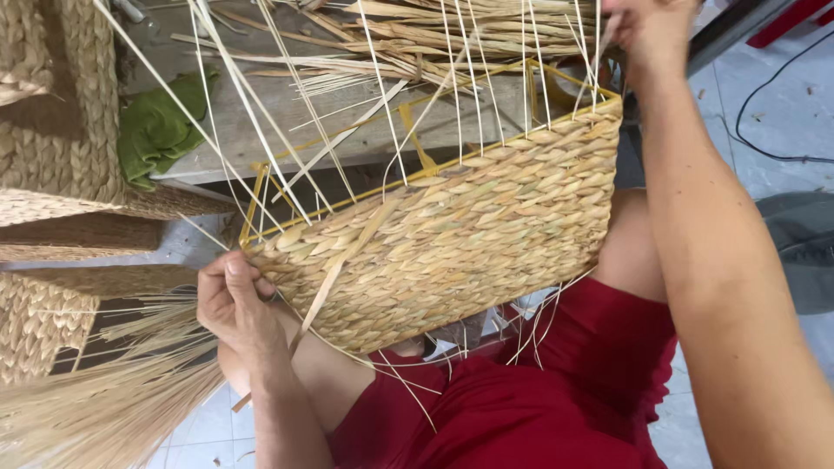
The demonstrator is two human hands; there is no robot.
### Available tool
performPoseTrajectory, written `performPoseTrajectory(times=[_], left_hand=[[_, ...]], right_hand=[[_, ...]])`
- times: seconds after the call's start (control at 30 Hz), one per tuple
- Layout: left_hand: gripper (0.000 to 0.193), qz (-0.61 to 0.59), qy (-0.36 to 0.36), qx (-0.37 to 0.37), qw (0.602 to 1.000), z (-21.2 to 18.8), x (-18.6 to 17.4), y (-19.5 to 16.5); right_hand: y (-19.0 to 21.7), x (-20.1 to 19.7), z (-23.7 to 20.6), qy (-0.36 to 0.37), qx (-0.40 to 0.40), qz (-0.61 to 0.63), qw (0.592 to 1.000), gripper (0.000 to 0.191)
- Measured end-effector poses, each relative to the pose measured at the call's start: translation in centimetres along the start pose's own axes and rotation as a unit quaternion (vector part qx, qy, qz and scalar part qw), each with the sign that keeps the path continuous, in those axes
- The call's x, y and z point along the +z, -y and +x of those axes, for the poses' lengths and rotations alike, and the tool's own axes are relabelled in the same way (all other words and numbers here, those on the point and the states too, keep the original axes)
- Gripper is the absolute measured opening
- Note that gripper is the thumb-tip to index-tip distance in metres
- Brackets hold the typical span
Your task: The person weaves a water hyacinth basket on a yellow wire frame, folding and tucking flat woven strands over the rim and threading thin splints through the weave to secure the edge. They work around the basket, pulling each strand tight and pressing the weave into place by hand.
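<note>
- The woven basket (452,243), a rectangular one of braided straw-coloured fibre on a yellow wire frame (417,139), lies tilted across the person's lap, its open top turned away toward the workbench (261,130).
- The workbench, a grey wooden top, stands just beyond the basket, with a heap of loose reeds (434,35) along its far edge.
- Finished baskets (61,130) of the same braid are stacked at the left, well apart from the lap.
- A bundle of dry fibre (95,408) fans out at the lower left, near the left forearm.
- The red shorts (521,408) fill the bottom of the view beneath the basket.
- A green cloth (161,126) lies crumpled on the bench's left end.
- The right hand (647,35) reaches up over the basket's far upper corner; its fingers are curled among the upright strands (460,78) there, though the frame edge cuts them off and I cannot tell what exactly they pinch.
- The left hand (230,300) sits at the basket's lower left corner, fingers closed on a flat fibre strip (334,269) that runs diagonally up across the woven wall.
</note>
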State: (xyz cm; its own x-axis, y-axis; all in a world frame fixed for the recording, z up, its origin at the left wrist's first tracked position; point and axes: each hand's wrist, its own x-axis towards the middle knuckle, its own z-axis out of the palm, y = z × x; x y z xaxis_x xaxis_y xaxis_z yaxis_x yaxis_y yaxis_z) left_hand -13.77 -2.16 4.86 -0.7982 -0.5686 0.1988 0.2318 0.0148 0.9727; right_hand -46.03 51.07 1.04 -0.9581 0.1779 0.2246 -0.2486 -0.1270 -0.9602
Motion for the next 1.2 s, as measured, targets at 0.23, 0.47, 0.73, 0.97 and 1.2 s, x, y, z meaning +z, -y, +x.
performPoseTrajectory(times=[0.23, 0.47, 0.73, 0.97, 1.2], left_hand=[[0.026, 0.062, -0.014, 0.005, 0.998, 1.0, 0.3, 0.8], [0.026, 0.043, -0.041, -0.026, 0.998, 0.9, 1.3, 0.3], [0.025, 0.106, -0.036, -0.026, 0.993, 1.7, 1.2, 0.3], [0.024, 0.103, -0.046, -0.035, 0.993, 1.8, 0.2, 1.0], [0.020, 0.039, -0.055, -0.048, 0.997, 1.4, 0.2, 1.2]], right_hand=[[-4.9, 7.3, 2.5, 0.245, -0.118, -0.322, 0.907, 0.019], [-6.0, 11.3, 4.5, 0.303, -0.117, -0.499, 0.803, 0.032], [-8.0, 10.5, 5.1, 0.268, -0.152, -0.496, 0.811, 0.016], [-6.7, 9.5, 4.8, 0.257, -0.051, -0.324, 0.909, 0.013], [-5.5, 8.3, 5.4, 0.342, -0.035, -0.330, 0.879, 0.009]])
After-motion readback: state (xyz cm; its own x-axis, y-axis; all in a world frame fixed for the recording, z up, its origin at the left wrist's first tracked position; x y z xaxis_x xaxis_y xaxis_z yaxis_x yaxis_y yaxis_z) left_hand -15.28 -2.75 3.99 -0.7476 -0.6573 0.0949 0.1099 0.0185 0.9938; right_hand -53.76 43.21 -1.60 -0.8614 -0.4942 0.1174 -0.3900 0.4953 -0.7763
